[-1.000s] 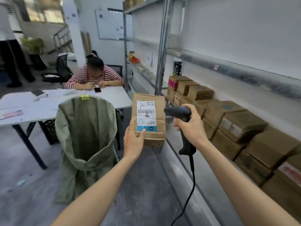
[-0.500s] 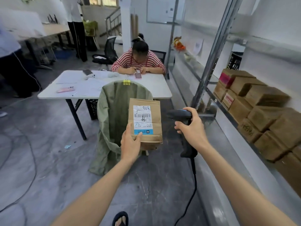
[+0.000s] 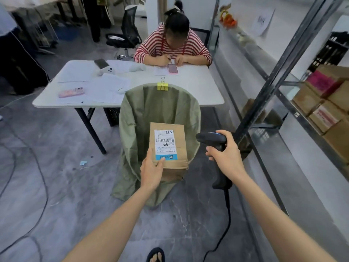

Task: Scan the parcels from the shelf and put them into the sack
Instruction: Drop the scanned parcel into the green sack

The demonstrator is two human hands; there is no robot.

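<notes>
Holding the parcel [image 3: 167, 148] flat with its label [image 3: 165, 144] turned upward lets the barcode face the scanner [image 3: 213, 140], which I judge to be why I carry it this way; my left hand [image 3: 151, 171] grips its near left corner, thumb pressed on top by the blue strip and the other fingers curled out of sight beneath; my right hand [image 3: 224, 156] is wrapped tight round the scanner's handle, its nose pointing left toward the parcel and just beside it, not touching, with the cable [image 3: 226, 214] trailing down to the floor; whether a finger is on the trigger I cannot tell; the parcel hangs in the air over the open mouth of the green sack [image 3: 158, 110], clear of the cloth as far as I can see; the sack stands against the white table [image 3: 198, 95], its back rim pinned up by a yellow binder clip [image 3: 162, 86], presumably so the mouth gapes and I can drop things in one-handed; more brown parcels [image 3: 321, 104] wait on the shelf [image 3: 294, 110] to my right, well apart from the sack; my guess is that the drop comes next.
</notes>
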